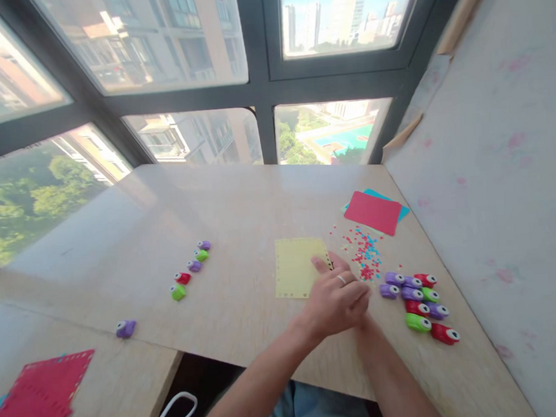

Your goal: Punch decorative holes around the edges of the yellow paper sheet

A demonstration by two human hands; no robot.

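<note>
A yellow paper sheet [295,268] with punched holes along its edges lies flat on the wooden table [239,205]. My left hand [337,300], with a ring on one finger, rests at the sheet's right edge, one fingertip on the paper. It lies over my right hand [367,323], of which only the wrist shows. Whatever is under the two hands is hidden. A small dark spot shows at the paper's edge by my fingertip. A cluster of several small craft punches [420,300] in purple, red and green sits just right of my hands.
Red and blue paper bits [364,253] are scattered beyond the punches. A red sheet [373,212] lies over a blue sheet [401,211] further back. Left of the yellow sheet is a row of several punches [190,268]; a single purple punch [125,328] lies nearer the edge. Punched red sheets [37,405] lie bottom left.
</note>
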